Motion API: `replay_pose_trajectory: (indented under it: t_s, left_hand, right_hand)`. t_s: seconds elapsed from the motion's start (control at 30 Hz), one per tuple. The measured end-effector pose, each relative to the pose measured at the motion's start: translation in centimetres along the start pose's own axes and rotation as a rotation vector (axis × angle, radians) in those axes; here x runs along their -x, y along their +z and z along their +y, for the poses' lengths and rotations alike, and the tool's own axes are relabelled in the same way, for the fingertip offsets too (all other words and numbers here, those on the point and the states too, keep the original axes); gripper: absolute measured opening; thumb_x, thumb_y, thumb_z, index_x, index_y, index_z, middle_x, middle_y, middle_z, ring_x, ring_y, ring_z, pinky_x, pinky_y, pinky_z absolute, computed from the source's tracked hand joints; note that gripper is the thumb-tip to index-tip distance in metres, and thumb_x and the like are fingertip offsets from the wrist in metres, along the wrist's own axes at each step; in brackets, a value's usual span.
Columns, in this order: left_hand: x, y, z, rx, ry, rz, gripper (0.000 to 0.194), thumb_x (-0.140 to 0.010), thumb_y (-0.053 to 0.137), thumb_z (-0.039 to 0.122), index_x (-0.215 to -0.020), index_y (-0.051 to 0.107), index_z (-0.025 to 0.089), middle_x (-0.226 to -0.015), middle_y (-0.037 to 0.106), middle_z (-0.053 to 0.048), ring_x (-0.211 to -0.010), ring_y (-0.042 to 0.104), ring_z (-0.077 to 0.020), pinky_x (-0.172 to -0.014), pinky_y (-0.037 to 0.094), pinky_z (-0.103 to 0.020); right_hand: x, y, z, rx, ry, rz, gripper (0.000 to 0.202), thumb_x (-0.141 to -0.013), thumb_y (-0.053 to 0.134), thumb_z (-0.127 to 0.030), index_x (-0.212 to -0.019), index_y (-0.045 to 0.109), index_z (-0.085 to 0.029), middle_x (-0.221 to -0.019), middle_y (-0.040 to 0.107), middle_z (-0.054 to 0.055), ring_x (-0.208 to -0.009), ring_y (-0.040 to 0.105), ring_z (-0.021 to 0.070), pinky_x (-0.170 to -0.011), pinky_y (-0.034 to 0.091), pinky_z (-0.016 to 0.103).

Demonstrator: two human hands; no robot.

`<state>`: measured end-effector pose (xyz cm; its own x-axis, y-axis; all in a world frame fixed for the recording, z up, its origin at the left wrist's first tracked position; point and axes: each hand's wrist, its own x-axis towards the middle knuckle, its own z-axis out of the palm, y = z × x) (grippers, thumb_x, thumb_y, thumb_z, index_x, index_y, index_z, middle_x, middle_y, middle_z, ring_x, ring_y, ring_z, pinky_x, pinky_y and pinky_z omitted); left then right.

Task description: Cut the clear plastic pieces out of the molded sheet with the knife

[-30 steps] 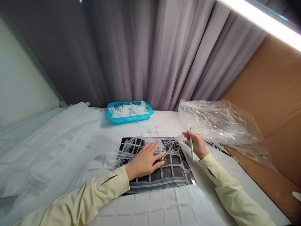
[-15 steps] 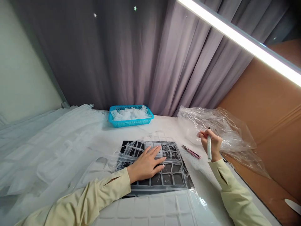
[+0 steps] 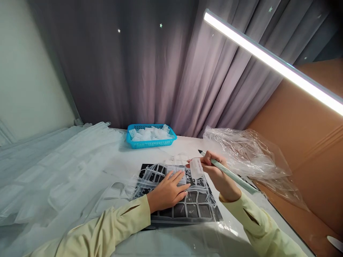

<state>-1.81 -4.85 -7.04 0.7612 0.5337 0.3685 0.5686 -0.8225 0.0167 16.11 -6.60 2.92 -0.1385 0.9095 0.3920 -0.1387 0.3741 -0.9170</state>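
Note:
My left hand (image 3: pixel 167 189) lies with fingers spread on a clear plastic sheet with pocket-like cells (image 3: pixel 191 210), over a black board (image 3: pixel 217 215). Some small white-printed clear pieces (image 3: pixel 175 175) lie at its fingertips. My right hand (image 3: pixel 218 175) is closed, holding a pale green pen-like stick (image 3: pixel 235 176) with a dark tip pointing away to the left. Its fingertips also pinch a small translucent plastic piece (image 3: pixel 197 167) above the board's upper right. What lies directly under my right hand is hidden.
A blue basket (image 3: pixel 151 144) full of small clear packets stands at the back. Translucent pocket sheets (image 3: pixel 59 167) are piled on the left. Crumpled clear film (image 3: pixel 246 153) lies at the right. A bright tube lamp (image 3: pixel 268 57) hangs above, before a grey curtain (image 3: pixel 134 71).
My right hand has moved left to the board and now pinches the translucent piece, stick still held. The pink snips are now hidden. My left hand stays on the sheet; the view has tilted slightly up.

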Motion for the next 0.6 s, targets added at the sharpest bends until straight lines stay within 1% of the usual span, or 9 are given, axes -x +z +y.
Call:
replay_pose_trajectory:
  t_s: [0.1, 0.2, 0.33, 0.4, 0.47, 0.6]
  left_hand:
    - [-0.1, -0.2, 0.0, 0.007, 0.001, -0.008, 0.034, -0.093, 0.038, 0.033, -0.123, 0.051, 0.027, -0.132, 0.047, -0.010, -0.126, 0.037, -0.0275, -0.102, 0.029, -0.050]
    - [-0.3, -0.2, -0.1, 0.007, 0.001, -0.005, 0.033, -0.092, 0.039, 0.032, -0.122, 0.053, 0.027, -0.126, 0.051, -0.010, -0.120, 0.043, -0.0282, -0.099, 0.032, -0.051]
    - [-0.4, -0.2, -0.3, 0.009, 0.004, 0.005, 0.032, -0.091, 0.040, 0.033, -0.119, 0.054, 0.027, -0.120, 0.056, -0.009, -0.114, 0.048, -0.0280, -0.097, 0.034, -0.051]
    - [-0.4, -0.1, -0.3, 0.011, 0.005, 0.016, 0.032, -0.091, 0.040, 0.033, -0.118, 0.055, 0.027, -0.119, 0.057, -0.009, -0.113, 0.049, -0.0274, -0.097, 0.034, -0.049]
    - [-0.3, 0.0, -0.3, 0.014, 0.007, 0.029, 0.031, -0.091, 0.040, 0.032, -0.118, 0.055, 0.026, -0.118, 0.057, -0.008, -0.113, 0.049, -0.0265, -0.098, 0.034, -0.047]
    - [-0.2, 0.4, -0.4, 0.016, 0.010, 0.053, 0.031, -0.090, 0.040, 0.031, -0.116, 0.056, 0.025, -0.119, 0.056, -0.008, -0.113, 0.049, -0.0255, -0.098, 0.035, -0.044]
  right_hand:
    - [0.3, 0.7, -0.3, -0.147, 0.064, -0.064, 0.035, -0.067, 0.062, -0.012, -0.060, 0.029, -0.022, -0.072, 0.068, 0.001, -0.075, 0.067, 0.0210, -0.063, 0.050, 0.030]
    - [0.4, 1.3, -0.6, -0.252, 0.106, -0.125, 0.033, -0.064, 0.060, -0.010, -0.059, 0.030, -0.022, -0.073, 0.068, -0.001, -0.073, 0.067, 0.0199, -0.064, 0.051, 0.030]
    - [0.5, 2.0, -1.0, -0.292, 0.130, -0.148, 0.031, -0.062, 0.058, -0.011, -0.058, 0.029, -0.022, -0.071, 0.067, -0.001, -0.071, 0.067, 0.0194, -0.058, 0.049, 0.027]
    - [0.6, 2.1, -1.1, -0.293, 0.130, -0.153, 0.030, -0.060, 0.057, -0.011, -0.058, 0.029, -0.022, -0.072, 0.067, -0.001, -0.070, 0.066, 0.0190, -0.057, 0.048, 0.026]
    - [0.7, 2.3, -1.2, -0.291, 0.139, -0.158, 0.028, -0.058, 0.056, -0.013, -0.057, 0.029, -0.022, -0.071, 0.067, 0.000, -0.068, 0.066, 0.0193, -0.053, 0.047, 0.025]
    - [0.7, 2.5, -1.3, -0.305, 0.162, -0.181, 0.028, -0.056, 0.055, -0.016, -0.057, 0.028, -0.023, -0.067, 0.066, 0.000, -0.067, 0.065, 0.0199, -0.041, 0.038, 0.020]
